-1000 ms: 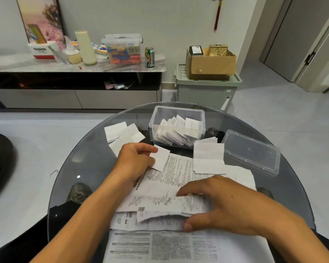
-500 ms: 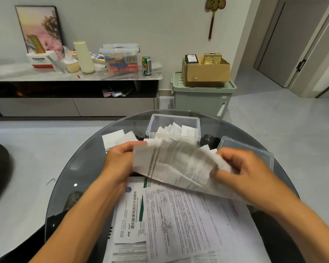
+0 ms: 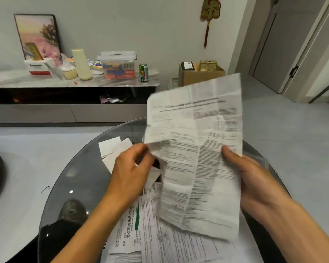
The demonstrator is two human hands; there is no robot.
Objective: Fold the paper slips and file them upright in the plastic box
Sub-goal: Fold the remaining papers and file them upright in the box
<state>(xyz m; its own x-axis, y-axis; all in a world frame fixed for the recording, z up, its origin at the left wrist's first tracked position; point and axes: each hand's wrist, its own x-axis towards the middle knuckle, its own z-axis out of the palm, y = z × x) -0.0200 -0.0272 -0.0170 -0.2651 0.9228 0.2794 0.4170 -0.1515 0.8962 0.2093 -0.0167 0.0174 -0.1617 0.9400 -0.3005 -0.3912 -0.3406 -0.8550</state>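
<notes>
A large creased printed sheet (image 3: pixel 198 149) is held up above the round glass table (image 3: pixel 68 179), unfolded and tilted to the right. My right hand (image 3: pixel 249 179) grips its right edge, thumb on the front. My left hand (image 3: pixel 131 169) pinches the sheet's crumpled lower left corner. The raised sheet hides the plastic box and most of its lid. More printed leaflets (image 3: pixel 160 240) lie flat on the table under my arms. Small white folded slips (image 3: pixel 112 149) lie on the glass beyond my left hand.
A low sideboard (image 3: pixel 74 82) along the far wall carries a clear storage box, a can and bottles. A cardboard box (image 3: pixel 199 74) stands behind the sheet. A door is at the right. A shoe shows through the glass.
The sheet has gone from a crumpled bundle held low between both hands to unfolded and raised, now covering the box. The camera has tilted upward.
</notes>
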